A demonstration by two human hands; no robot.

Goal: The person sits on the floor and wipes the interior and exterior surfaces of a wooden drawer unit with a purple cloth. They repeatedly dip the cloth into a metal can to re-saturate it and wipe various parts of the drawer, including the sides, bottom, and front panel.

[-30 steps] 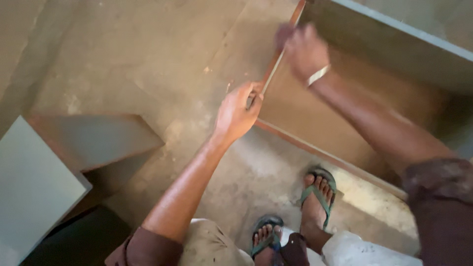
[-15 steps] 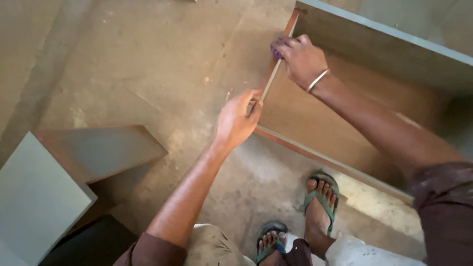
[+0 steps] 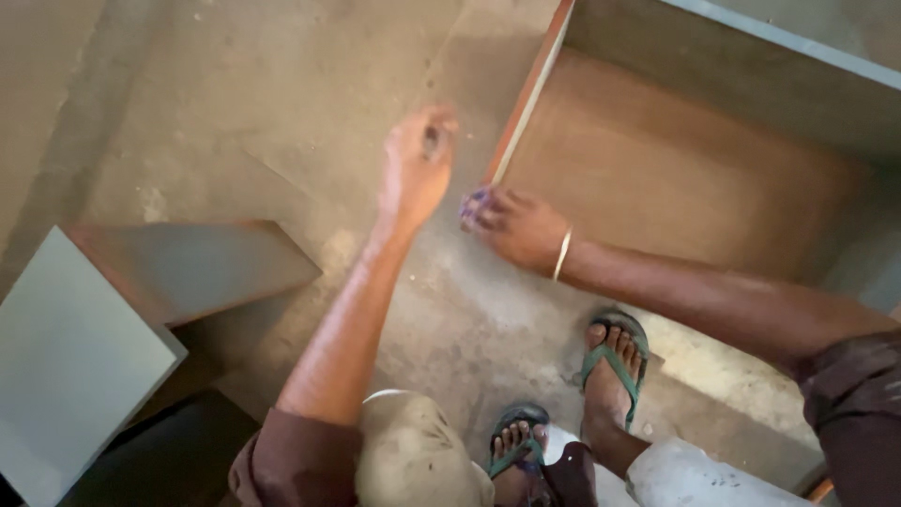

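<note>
Hands over a concrete floor (image 3: 235, 113), seen from above. Left hand (image 3: 415, 169) is raised and blurred, fingers curled loosely, apparently holding nothing. Right hand (image 3: 514, 225), wearing a bangle (image 3: 561, 255), rests closed at the near corner of an open wooden cabinet box (image 3: 676, 178); whether it grips anything cannot be told. Sandalled feet (image 3: 610, 376) stand below.

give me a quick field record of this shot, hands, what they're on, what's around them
view: head camera, looking down
left hand: raised over the concrete floor, loosely closed, blurred; whether it holds anything cannot be told
right hand: at the near corner of the wooden box's edge strip, bangle on wrist
wooden box: open, brown inside
left side: pale panel
below: feet in green sandals
</note>
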